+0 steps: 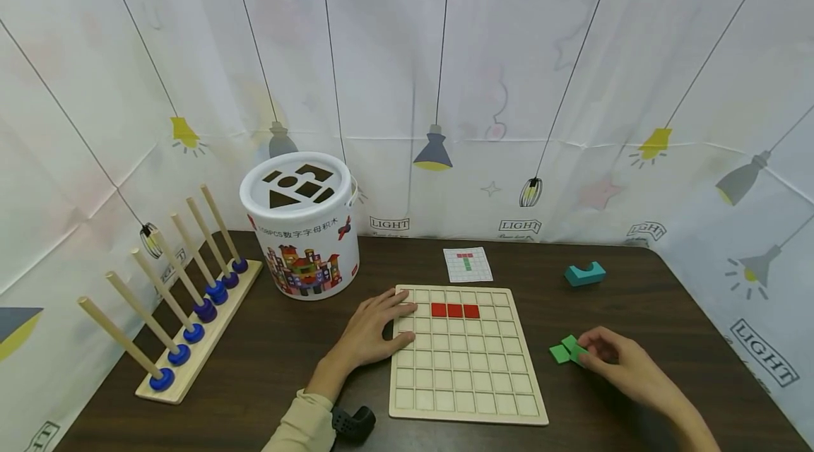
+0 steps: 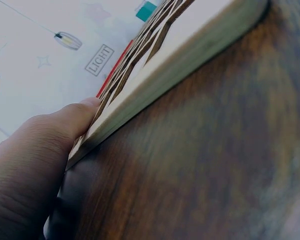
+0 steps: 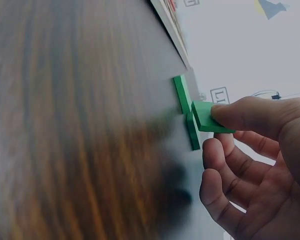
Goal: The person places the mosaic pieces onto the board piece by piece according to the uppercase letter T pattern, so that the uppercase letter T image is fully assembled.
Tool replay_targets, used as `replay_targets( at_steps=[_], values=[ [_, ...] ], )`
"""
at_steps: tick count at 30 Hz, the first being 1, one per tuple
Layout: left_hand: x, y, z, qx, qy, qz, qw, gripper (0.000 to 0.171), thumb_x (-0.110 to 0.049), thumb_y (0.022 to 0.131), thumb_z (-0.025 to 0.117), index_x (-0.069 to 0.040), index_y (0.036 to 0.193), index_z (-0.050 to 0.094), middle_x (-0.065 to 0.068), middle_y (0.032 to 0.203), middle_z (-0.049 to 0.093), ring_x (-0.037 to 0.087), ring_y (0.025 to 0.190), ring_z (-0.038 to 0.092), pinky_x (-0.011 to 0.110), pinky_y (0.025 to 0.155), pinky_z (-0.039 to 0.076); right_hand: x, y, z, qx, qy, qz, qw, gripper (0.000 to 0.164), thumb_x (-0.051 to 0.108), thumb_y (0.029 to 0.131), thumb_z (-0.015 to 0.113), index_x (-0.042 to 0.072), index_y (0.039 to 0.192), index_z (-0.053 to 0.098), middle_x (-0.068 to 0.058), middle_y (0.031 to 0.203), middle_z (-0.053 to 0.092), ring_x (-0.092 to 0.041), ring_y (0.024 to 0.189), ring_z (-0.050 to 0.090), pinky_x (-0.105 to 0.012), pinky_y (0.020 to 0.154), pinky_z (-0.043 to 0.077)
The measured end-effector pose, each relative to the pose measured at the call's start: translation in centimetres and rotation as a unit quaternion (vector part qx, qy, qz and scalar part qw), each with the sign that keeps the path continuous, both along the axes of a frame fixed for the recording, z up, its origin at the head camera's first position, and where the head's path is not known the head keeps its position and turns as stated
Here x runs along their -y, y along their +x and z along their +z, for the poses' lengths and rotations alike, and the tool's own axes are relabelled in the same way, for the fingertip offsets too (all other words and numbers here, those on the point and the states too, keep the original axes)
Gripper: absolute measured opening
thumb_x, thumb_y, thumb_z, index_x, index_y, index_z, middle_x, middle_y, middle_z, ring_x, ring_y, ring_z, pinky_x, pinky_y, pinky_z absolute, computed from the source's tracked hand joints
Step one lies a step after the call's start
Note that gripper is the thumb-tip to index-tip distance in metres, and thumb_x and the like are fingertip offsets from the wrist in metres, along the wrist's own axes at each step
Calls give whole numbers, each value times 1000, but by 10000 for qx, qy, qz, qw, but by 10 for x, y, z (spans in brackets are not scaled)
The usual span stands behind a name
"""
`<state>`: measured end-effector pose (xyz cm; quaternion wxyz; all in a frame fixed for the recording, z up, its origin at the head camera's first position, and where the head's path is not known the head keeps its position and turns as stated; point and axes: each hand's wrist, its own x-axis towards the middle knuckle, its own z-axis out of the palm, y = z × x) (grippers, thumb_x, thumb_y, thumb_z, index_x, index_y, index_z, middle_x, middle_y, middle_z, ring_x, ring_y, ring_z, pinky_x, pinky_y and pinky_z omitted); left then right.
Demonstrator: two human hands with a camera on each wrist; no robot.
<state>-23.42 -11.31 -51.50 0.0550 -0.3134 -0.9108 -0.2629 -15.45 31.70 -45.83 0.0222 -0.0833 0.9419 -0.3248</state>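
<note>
A wooden grid board [image 1: 470, 381] lies on the dark table, with a row of three red square tiles [image 1: 454, 311] in its upper part. My left hand [image 1: 375, 328] rests on the board's left edge, fingers spread and reaching onto its cells; the left wrist view shows the thumb [image 2: 80, 117] against the rim. To the right of the board, my right hand [image 1: 617, 360] pinches a green square tile [image 3: 205, 117] between thumb and fingertips. Two more green tiles [image 3: 181, 95] lie on the table right beside it.
Behind the board lies a pattern card [image 1: 454, 268] showing a red and green T. A teal arch block [image 1: 585, 274] is at the back right. On the left stand a white block bucket [image 1: 311, 240] and a wooden peg rack [image 1: 191, 360] with blue and purple rings.
</note>
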Motion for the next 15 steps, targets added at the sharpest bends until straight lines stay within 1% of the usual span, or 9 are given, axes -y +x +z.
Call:
replay_targets(
  at_steps=[8, 15],
  values=[
    [-1, 0, 1, -7, 28, -20, 10000, 53, -54, 90, 53, -29, 137, 50, -2, 151, 37, 25, 144, 27, 56, 109, 25, 10, -4, 0, -187, -173, 120, 9996, 19, 20, 92, 62, 6, 104, 59, 0, 84, 51, 0, 70, 48, -21, 59, 39],
    [-1, 0, 1, 32, 66, -54, 10000, 52, -50, 90, 56, -29, 137, 50, -2, 152, 37, 25, 144, 26, 56, 109, 25, 19, -7, 0, -368, -270, 103, 9989, 16, 19, 92, 62, 7, 103, 59, -1, 86, 53, 0, 71, 48, -21, 59, 40]
  ],
)
